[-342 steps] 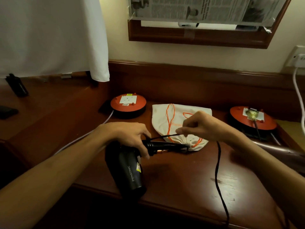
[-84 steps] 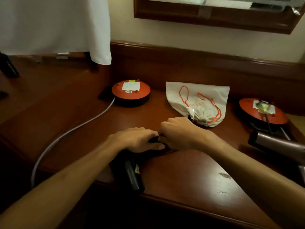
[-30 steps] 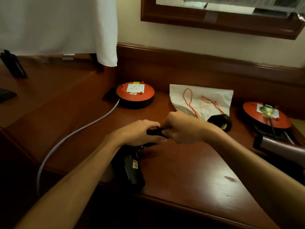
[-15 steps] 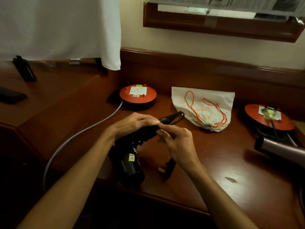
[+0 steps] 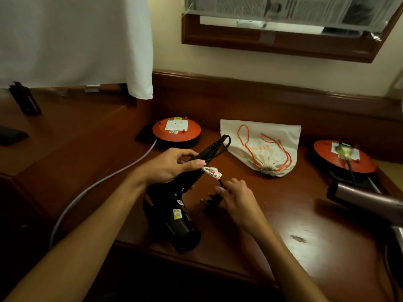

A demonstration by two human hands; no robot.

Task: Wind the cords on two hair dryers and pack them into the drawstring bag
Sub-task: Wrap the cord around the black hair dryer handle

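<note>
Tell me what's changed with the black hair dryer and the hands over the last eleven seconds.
The cord got wound around the black hair dryer handle, which the left hand still grips. The right hand dropped to the plug on the desk. The bag stays cinched shut.

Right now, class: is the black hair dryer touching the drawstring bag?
Apart. The head view shows bare desk between the black hair dryer, held by the left hand, and the drawstring bag.

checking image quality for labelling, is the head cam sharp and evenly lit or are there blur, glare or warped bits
Head view: dim, warm light; the black hair dryer merges into shadow at the desk's front edge. The right hand is slightly motion-blurred, the left hand sharper. Soft glare streaks the desk. Wide-angle distortion bends the edges, and the second hair dryer looks smeared.
</note>
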